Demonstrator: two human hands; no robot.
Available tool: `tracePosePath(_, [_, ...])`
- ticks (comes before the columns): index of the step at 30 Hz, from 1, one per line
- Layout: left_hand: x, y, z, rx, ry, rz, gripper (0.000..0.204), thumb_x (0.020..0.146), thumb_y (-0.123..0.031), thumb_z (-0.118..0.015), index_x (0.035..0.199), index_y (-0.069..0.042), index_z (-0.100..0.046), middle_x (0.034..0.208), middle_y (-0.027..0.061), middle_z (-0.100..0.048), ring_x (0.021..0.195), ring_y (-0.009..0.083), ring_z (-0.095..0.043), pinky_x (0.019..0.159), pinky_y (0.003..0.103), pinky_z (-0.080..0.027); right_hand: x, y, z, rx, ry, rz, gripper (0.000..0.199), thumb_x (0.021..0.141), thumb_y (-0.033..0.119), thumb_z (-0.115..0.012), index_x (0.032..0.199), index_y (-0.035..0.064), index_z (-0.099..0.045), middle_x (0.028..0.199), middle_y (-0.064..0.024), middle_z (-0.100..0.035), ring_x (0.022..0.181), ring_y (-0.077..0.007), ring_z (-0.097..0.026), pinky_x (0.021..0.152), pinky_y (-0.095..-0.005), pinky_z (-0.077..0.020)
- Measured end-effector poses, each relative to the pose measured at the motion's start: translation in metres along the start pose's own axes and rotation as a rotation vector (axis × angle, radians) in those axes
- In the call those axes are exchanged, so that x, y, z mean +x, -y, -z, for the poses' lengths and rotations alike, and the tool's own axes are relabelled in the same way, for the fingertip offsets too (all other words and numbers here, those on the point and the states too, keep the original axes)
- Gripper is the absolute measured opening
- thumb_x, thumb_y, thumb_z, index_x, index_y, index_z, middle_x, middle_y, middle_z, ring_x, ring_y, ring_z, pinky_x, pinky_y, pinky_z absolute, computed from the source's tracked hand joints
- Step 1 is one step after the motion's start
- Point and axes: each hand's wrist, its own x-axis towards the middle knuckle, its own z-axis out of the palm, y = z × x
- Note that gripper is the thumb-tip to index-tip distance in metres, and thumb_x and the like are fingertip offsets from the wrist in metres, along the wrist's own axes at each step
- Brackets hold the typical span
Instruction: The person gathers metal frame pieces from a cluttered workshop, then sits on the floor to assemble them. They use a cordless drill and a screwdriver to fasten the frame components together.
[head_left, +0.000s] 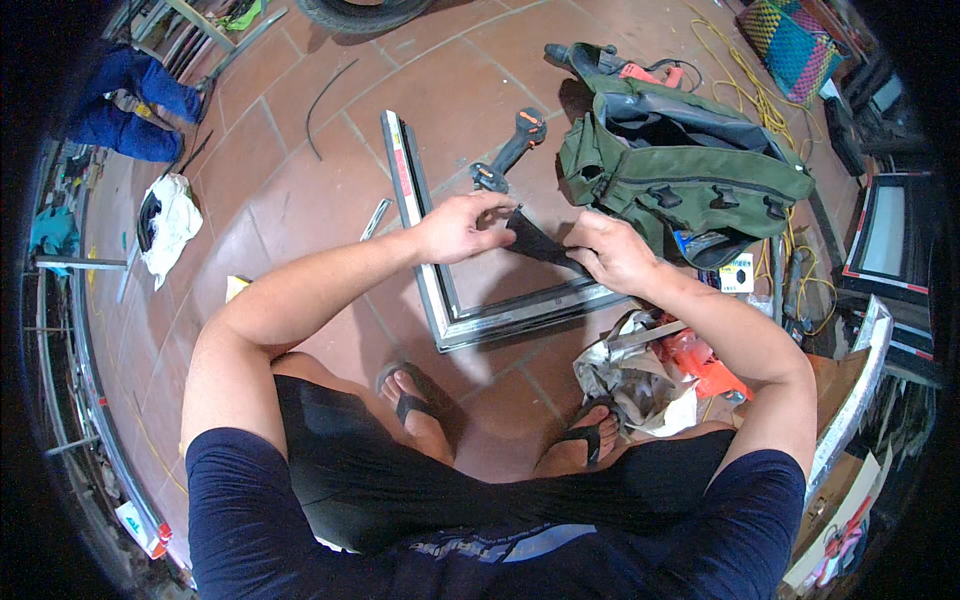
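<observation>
Between my hands hangs a black triangular piece [541, 243], thin and flat-looking; its material cannot be made out. My left hand [466, 228] has its curled fingers and thumb at the narrow left end of it. On the right side, my right hand [612, 252] pinches the wider end between thumb and fingers. Both hands are above an L-shaped corner of metal frame [470, 326] lying on the floor, its long arm running away from me on the left. Just beyond my hands lies a black-and-orange cordless power tool [512, 150].
An unzipped green tool bag [700, 170] lies at the right, with yellow cord [765, 100] behind it. Crumpled wrapping and red plastic [690, 365] sit by my right foot. At the left are a white bundle [172, 228] and blue cloth [135, 105]. A tyre [365, 12] stands far ahead.
</observation>
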Motion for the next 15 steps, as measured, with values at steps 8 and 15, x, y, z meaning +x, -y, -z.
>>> tracePosePath(8, [-0.012,-0.036,-0.004,0.145,-0.112,0.008,0.019,0.096,-0.022,-0.07,0.093,-0.003,-0.07,0.084,0.0177,-0.067,0.083,0.0379,-0.069,0.073,0.047,-0.054,0.018,0.019,0.009,0.084,0.106,-0.099,0.016,0.094,0.011,-0.073,0.108,0.003,-0.074,0.099,-0.0168,-0.068,0.095,-0.0345,-0.069,0.085,-0.0439,-0.056])
tracePosePath(15, [-0.014,-0.039,-0.002,0.577,-0.092,-0.243,0.02,0.094,-0.026,-0.07,0.095,-0.006,-0.073,0.091,0.0141,-0.071,0.094,0.0377,-0.07,0.084,0.05,-0.054,0.065,0.037,0.001,0.443,0.149,-0.421,0.034,0.103,0.036,-0.072,0.106,0.0024,-0.077,0.085,-0.005,-0.072,0.079,-0.0111,-0.062,0.072,-0.0326,-0.0521])
